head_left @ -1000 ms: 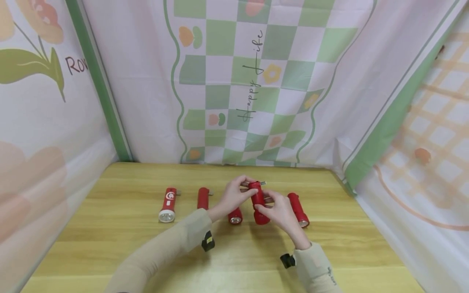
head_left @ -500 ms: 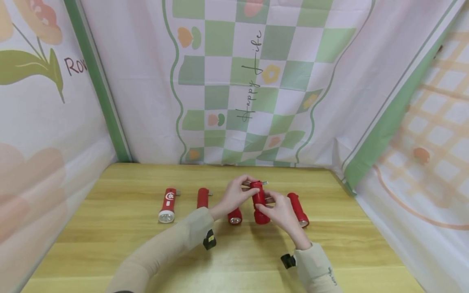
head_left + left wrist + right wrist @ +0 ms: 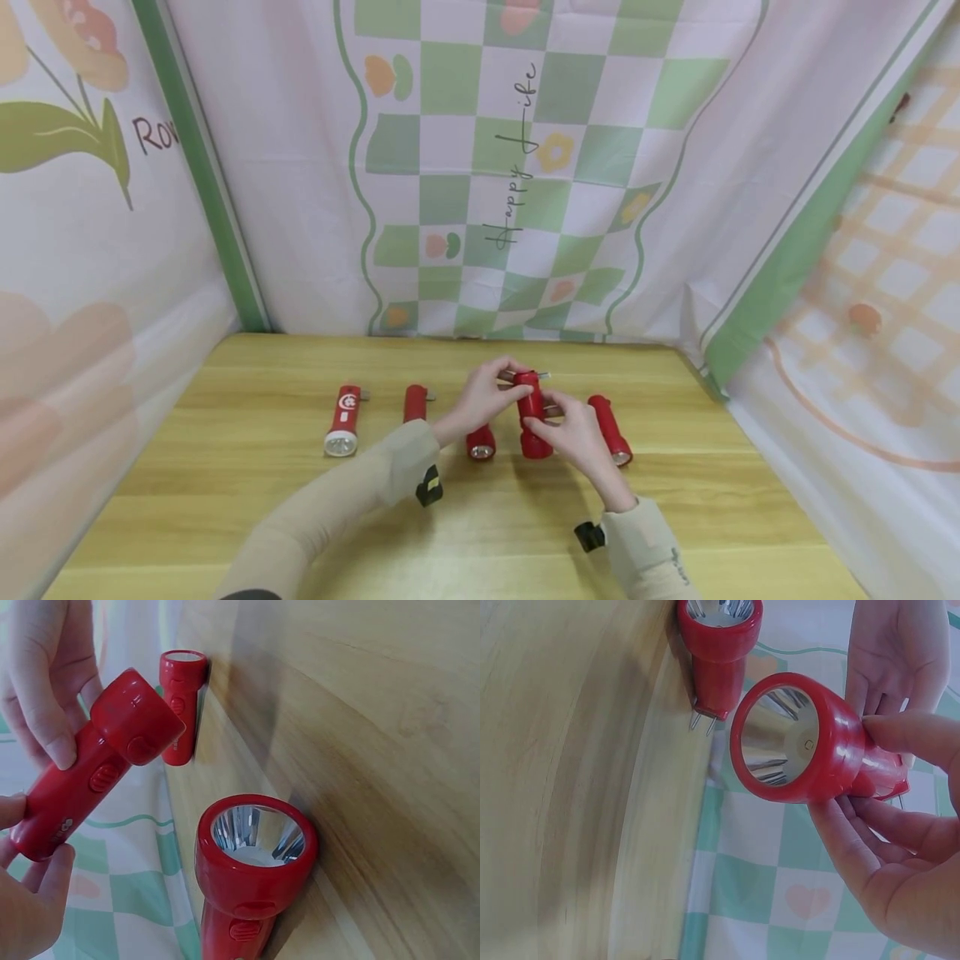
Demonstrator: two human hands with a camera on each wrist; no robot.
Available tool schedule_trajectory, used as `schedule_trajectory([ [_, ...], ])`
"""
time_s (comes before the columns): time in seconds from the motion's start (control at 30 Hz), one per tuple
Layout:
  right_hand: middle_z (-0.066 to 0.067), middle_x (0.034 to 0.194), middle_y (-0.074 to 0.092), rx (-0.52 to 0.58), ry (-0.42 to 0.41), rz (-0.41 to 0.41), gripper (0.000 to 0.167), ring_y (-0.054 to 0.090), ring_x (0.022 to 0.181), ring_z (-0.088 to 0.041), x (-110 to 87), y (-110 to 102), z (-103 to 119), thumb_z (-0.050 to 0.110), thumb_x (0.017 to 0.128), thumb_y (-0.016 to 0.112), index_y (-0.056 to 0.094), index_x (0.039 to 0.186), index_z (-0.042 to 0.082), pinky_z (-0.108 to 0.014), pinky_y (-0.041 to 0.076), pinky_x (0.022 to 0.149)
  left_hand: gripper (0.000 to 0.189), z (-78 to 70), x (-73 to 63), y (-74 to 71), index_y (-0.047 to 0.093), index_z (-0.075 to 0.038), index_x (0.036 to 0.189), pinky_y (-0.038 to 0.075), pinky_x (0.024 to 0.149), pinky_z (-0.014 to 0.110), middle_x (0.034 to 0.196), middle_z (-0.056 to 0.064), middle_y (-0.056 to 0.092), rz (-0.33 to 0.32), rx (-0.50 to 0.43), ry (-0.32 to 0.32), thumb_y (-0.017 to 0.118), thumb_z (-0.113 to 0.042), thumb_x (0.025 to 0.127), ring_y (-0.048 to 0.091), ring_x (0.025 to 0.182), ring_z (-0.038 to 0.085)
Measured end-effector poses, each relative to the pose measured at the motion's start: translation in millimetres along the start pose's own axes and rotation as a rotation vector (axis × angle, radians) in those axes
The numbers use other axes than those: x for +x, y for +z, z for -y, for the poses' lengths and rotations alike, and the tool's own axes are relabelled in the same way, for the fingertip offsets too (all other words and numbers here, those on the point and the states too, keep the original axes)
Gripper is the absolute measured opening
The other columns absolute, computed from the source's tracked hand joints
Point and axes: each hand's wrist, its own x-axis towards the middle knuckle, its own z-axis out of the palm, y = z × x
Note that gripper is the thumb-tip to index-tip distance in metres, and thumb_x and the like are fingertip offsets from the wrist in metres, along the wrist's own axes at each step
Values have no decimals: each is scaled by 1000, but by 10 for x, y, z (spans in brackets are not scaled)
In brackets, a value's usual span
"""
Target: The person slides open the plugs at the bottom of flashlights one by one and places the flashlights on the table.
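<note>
A red flashlight (image 3: 534, 442) is held up over the table, its lens end toward the person and metal prongs sticking out to the right at its tail. My left hand (image 3: 482, 402) pinches the tail end between thumb and fingers. Nearer the lens end, my right hand (image 3: 572, 432) grips the body from the right. In the left wrist view a ridged switch and a small white logo show on the held flashlight (image 3: 82, 776). The right wrist view looks into its silvery reflector, with both hands behind the wide rim.
A red flashlight with a white head (image 3: 341, 442) lies at the left. Beside it is a red flashlight (image 3: 415, 406), partly behind the left sleeve. Another flashlight (image 3: 481, 442) lies below the left hand, and one more red flashlight (image 3: 611, 432) right of the right hand. Printed cloth (image 3: 480, 283) hangs behind the table.
The tail of the held flashlight has shifted slightly right with my left hand, so the flashlight stands a little straighter. My right hand has hardly moved, and the other flashlights lie as before.
</note>
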Motion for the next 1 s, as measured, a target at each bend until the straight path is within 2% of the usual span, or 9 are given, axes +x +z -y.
schedule_trajectory([
  [0.27,-19,109,74,6,24,-2,38,73,98,-34,7,11,-7,16,87,74,66,121,2,-42,63,80,19,0,21,-3,66,-7,108,61,82,28,113,11,72,15,14,-37,72,-12,90,70,104,26],
  [0.57,-20,108,74,3,19,0,37,73,96,-33,37,27,-27,16,88,74,66,121,1,-41,63,79,21,26,78,-15,67,-5,109,60,79,26,112,14,72,16,44,-25,72,-13,90,70,103,30],
  [1.0,-19,109,74,27,47,11,37,73,96,-32,38,36,-60,17,87,74,67,121,2,-39,63,79,22,27,125,-34,66,-4,111,59,76,23,111,14,72,68,73,-12,71,-13,91,70,99,28],
])
